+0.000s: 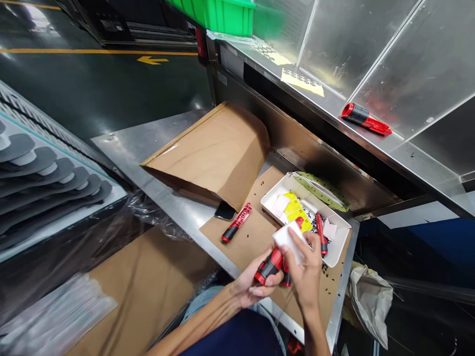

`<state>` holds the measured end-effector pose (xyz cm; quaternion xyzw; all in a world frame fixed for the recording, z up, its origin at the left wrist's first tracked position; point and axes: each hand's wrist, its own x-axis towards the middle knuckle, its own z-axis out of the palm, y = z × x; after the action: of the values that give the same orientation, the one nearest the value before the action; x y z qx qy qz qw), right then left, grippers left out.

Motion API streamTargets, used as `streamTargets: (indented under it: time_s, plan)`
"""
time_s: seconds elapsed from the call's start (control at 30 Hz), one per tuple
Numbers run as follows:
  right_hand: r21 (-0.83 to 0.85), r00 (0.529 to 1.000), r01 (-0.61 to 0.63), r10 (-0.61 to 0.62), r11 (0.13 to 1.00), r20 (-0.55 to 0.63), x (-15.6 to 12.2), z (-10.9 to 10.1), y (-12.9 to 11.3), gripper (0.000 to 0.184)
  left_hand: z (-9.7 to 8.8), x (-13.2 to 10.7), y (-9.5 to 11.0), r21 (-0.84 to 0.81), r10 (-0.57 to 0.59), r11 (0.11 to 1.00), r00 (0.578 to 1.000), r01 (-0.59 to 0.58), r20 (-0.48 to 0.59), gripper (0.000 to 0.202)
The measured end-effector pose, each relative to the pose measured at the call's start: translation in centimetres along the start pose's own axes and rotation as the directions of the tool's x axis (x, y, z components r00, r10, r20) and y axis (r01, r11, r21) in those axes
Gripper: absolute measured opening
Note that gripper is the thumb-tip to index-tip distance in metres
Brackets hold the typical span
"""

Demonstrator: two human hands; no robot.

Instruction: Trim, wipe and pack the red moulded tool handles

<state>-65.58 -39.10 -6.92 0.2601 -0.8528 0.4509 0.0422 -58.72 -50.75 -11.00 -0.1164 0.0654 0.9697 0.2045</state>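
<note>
Over cardboard-lined steel bench [148, 143]: red tool [269, 267].

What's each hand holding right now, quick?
Left hand: closed around a red and black tool.
Right hand: closed, holding a white pad.

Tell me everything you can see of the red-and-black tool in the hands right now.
The red-and-black tool looks like moulded plastic: a stubby red body with black bands. It is tilted, lower end toward the person, above the brown cardboard sheet near the white tray. The left hand grips it from below; the right hand holds a white pad against its upper end, hiding that part.
</note>
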Motion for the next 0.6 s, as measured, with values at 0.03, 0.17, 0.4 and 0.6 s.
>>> streamTargets:
  time_s: [0.03,0.17,0.4,0.6]
  plan:
    - [-0.006,0.999,-0.002,0.002,1.000,-0.049,0.2,0.0,0.2,0.035,0.0,-0.1,-0.1,0.006,-0.011,1.000,1.000,0.011,0.005,0.034]
    - [0.004,0.999,0.015,-0.015,1.000,-0.030,-0.1,0.1,0.2,0.035,0.0,-0.1,-0.1,0.003,0.009,1.000,1.000,-0.009,0.011,0.034]
    - [-0.012,0.992,0.012,-0.013,1.000,-0.122,0.0,0.5,-0.3,0.034,-0.1,0.0,0.1,0.021,0.008,1.000,0.998,-0.010,0.057,0.030]
    - [-0.011,0.999,0.033,-0.033,0.999,-0.034,-0.4,0.3,-0.3,0.034,-1.0,-0.1,0.1,0.073,0.022,0.997,0.997,-0.028,0.076,0.040]
